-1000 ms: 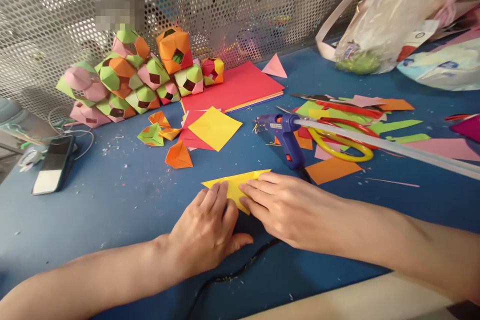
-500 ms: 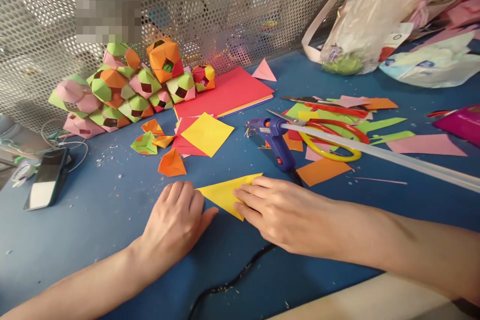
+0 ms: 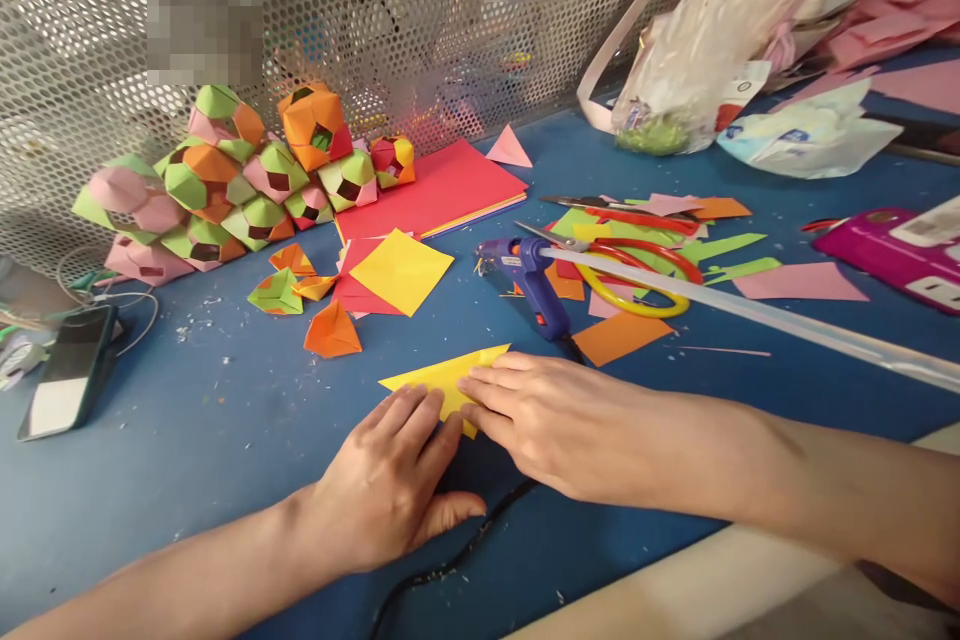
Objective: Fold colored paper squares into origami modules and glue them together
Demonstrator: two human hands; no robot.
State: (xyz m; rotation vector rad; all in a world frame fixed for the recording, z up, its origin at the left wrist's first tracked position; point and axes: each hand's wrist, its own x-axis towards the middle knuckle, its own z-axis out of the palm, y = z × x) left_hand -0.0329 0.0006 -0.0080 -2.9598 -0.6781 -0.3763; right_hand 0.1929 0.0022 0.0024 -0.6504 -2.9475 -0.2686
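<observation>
A yellow sheet of paper (image 3: pixel 444 373), folded into a triangle, lies flat on the blue table in front of me. My left hand (image 3: pixel 401 475) rests its stretched fingertips on the paper's lower left side, with the thumb spread away over the table. From the right, my right hand (image 3: pixel 547 415) lays its extended fingers flat across the paper and covers its right part. Neither hand grips it; both are open. Behind it lie a yellow square sheet (image 3: pixel 403 272) on red ones and several small folded orange paper pieces (image 3: pixel 333 330).
A blue glue gun (image 3: pixel 536 285) with a long glue stick lies beyond my right hand, near scissors (image 3: pixel 667 296) and paper scraps. Folded paper balls (image 3: pixel 204 180) are stacked at the back left, beside a red paper stack (image 3: pixel 442 185). A phone (image 3: pixel 69 370) lies far left.
My left hand has slid right and forward from the paper's left tip onto its lower edge. My right hand stays pressed on the paper. The camera view has shifted slightly.
</observation>
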